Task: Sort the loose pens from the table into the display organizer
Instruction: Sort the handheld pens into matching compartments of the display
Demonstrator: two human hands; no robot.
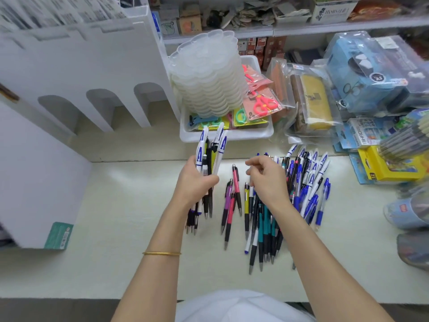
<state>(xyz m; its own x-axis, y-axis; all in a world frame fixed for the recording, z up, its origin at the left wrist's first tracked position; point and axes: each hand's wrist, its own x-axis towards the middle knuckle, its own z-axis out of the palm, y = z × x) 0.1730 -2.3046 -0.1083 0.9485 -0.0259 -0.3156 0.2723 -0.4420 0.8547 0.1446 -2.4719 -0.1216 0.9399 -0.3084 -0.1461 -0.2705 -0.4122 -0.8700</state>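
My left hand (197, 180) grips a bundle of pens (210, 149), white-and-blue ones and black ones, held upright above the table. My right hand (267, 180) hovers over the pile of loose pens (301, 182) with its fingers loosely curled and nothing visibly in them. More loose pens lie below: pink, purple and yellow ones (234, 198) between my hands, and teal and black ones (264, 231) under my right wrist. The white display organizer (76, 66) with arched slots stands at the back left.
A white tray (232, 133) with packaged scissors and a stack of clear plastic lids (209, 75) stands behind the pens. Packaged goods and boxes (376, 73) crowd the right side. A white box (39, 182) stands at the left. A shelf runs along the back.
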